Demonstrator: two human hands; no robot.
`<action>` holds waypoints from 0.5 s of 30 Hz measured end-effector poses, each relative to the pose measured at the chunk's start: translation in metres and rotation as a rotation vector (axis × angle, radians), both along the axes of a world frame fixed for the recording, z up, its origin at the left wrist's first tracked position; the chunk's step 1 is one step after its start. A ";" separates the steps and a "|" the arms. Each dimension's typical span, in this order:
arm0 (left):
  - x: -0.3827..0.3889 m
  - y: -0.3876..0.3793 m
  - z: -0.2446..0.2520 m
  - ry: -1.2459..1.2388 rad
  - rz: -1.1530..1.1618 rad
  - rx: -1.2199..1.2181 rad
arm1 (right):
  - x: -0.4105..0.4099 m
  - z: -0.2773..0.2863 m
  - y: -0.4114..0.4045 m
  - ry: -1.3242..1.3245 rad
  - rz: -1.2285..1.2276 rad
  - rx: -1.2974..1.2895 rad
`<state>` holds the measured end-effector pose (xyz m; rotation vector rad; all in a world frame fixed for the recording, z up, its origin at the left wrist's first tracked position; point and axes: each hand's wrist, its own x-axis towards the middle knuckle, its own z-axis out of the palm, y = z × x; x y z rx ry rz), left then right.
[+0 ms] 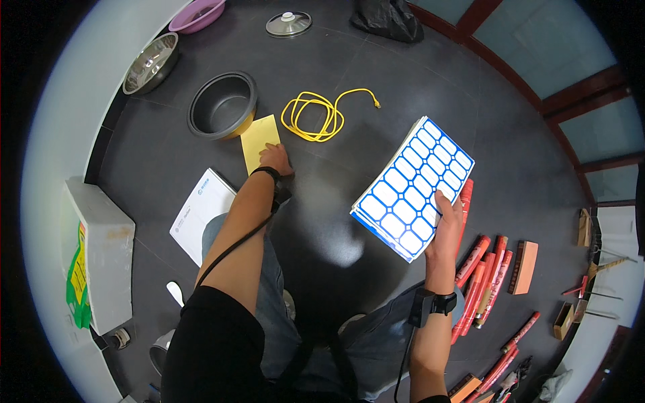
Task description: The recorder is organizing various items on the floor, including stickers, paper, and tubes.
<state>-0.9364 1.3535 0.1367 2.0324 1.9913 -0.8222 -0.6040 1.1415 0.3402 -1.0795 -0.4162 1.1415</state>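
Observation:
My right hand (446, 226) grips a thick stack of blue-bordered blank label sheets (413, 191) by its right edge, thumb on top, above the floor. On the left, my left hand (275, 158) lies over the lower part of a yellow paper envelope or sheet (259, 133); its fingers are bent, and whether they grip the paper cannot be told. A black inner cooking pot (224, 106) touches or overlaps the top left of the yellow paper. A coiled yellow network cable (315, 118) lies on the floor between the hands. White printed papers (204, 214) rest beside my left knee.
Red paper rolls (484, 287) and an orange box (524, 267) lie at the right. A glass lid (288, 24), a black plastic bag (388, 20), a steel bowl (151, 65) and a purple basin (197, 16) stand farther off. A white foam box (111, 257) is at the left wall.

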 end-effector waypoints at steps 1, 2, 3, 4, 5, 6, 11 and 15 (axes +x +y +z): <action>0.000 -0.001 0.004 0.002 -0.001 0.000 | 0.000 0.000 0.000 -0.002 -0.003 -0.001; 0.001 -0.002 0.007 -0.011 -0.006 -0.009 | 0.001 0.000 0.000 -0.004 -0.007 -0.002; 0.003 -0.002 0.012 -0.024 -0.011 -0.015 | 0.001 0.000 0.000 -0.004 -0.008 -0.001; 0.006 -0.003 0.015 -0.024 -0.013 -0.014 | 0.002 -0.001 0.000 -0.006 -0.006 0.003; 0.009 -0.006 0.018 -0.036 -0.027 -0.034 | 0.003 -0.001 0.000 -0.009 -0.004 0.007; 0.010 -0.007 0.020 -0.046 -0.039 -0.052 | 0.003 -0.002 0.000 -0.009 -0.005 0.009; 0.012 -0.008 0.019 0.004 -0.266 0.038 | 0.005 -0.006 -0.001 0.004 0.006 0.041; 0.003 -0.007 0.017 -0.082 -0.135 -0.011 | -0.001 -0.002 -0.001 0.024 -0.008 0.047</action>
